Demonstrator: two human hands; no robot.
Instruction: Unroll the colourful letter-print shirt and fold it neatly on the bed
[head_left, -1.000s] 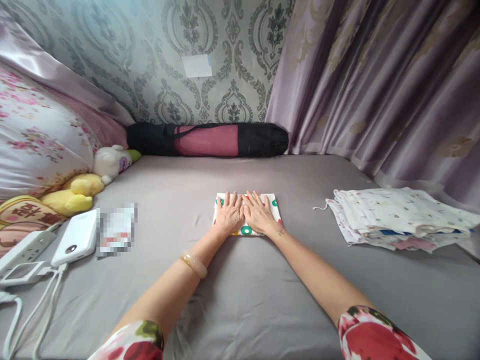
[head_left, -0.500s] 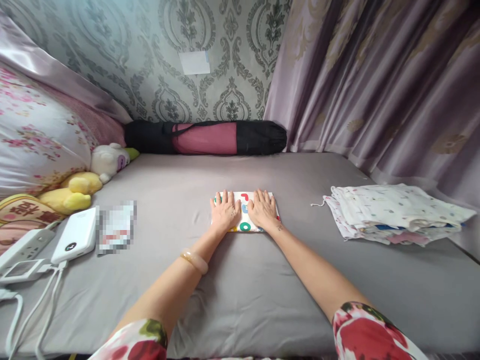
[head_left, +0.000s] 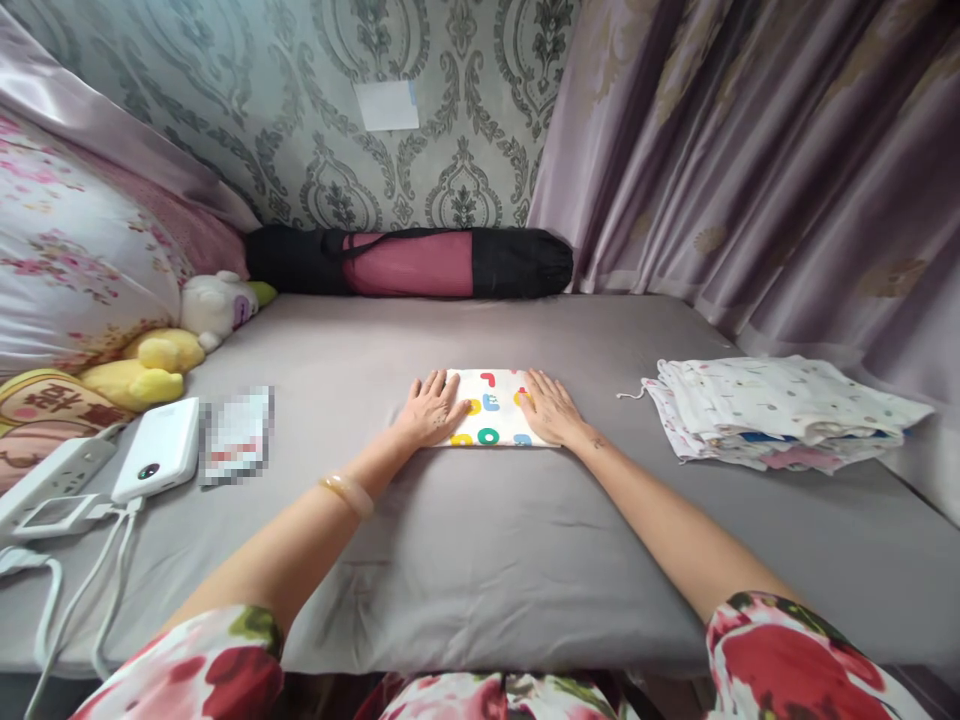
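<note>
A small folded white cloth (head_left: 495, 405) printed with coloured shapes lies flat on the grey bed sheet (head_left: 480, 520) in the middle of the view. My left hand (head_left: 431, 408) rests flat on its left edge, fingers stretched out. My right hand (head_left: 553, 407) lies flat on its right edge, fingers also spread. Neither hand grips anything. A pale bangle (head_left: 346, 493) sits on my left wrist.
A stack of folded white cloths (head_left: 772, 410) lies at the right by the purple curtain (head_left: 750, 170). A black and pink roll bag (head_left: 409, 262) lies along the wall. Plush toys (head_left: 161, 360), a power bank (head_left: 160, 448), a socket strip (head_left: 45, 480) and cables sit at the left beside floral pillows (head_left: 67, 260).
My hands have slid apart from the middle of the folded cloth to its left and right edges, uncovering the printed pattern. The view has dropped slightly.
</note>
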